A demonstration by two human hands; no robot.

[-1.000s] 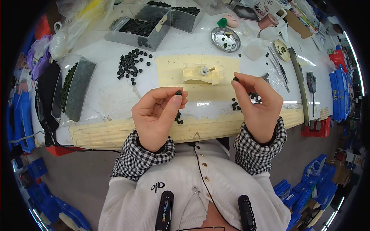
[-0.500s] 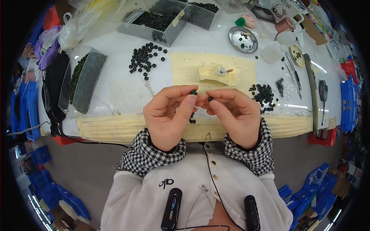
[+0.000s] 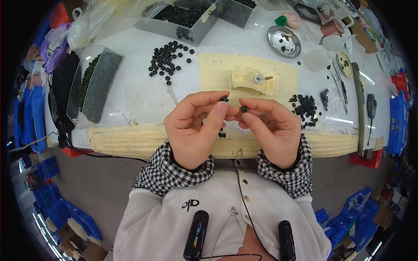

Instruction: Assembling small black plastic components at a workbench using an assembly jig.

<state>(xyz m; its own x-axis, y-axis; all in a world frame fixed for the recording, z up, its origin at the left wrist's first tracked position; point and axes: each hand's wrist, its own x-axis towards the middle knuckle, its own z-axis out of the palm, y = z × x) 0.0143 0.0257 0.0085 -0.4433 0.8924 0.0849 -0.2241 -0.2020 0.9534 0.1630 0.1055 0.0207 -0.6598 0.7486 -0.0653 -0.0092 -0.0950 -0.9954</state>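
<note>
Between the thumb and forefinger of my left hand (image 3: 191,130) is a small round black part (image 3: 224,99). My right hand (image 3: 276,130) pinches another small black part (image 3: 244,109), seen edge-on. The two hands are close together above the table's padded front edge, their fingertips nearly touching. Below them, partly hidden by my fingers, lie a few more black pieces (image 3: 222,134). Beyond my hands a cream-wrapped block (image 3: 246,82) with a white-collared metal pin (image 3: 264,78) sits on a yellow cloth (image 3: 213,69).
Loose black discs (image 3: 167,61) lie at the back left, and a pile of smaller ones (image 3: 306,106) at right. Clear bins (image 3: 196,37) of dark parts stand behind. A tilted bin (image 3: 102,87) is at left. A round metal dish (image 3: 284,41) and thin tools (image 3: 340,85) lie right.
The whole view has shifted slightly, so the table's things appear a little further right. Both hands keep their pinches, with the black parts turned slightly.
</note>
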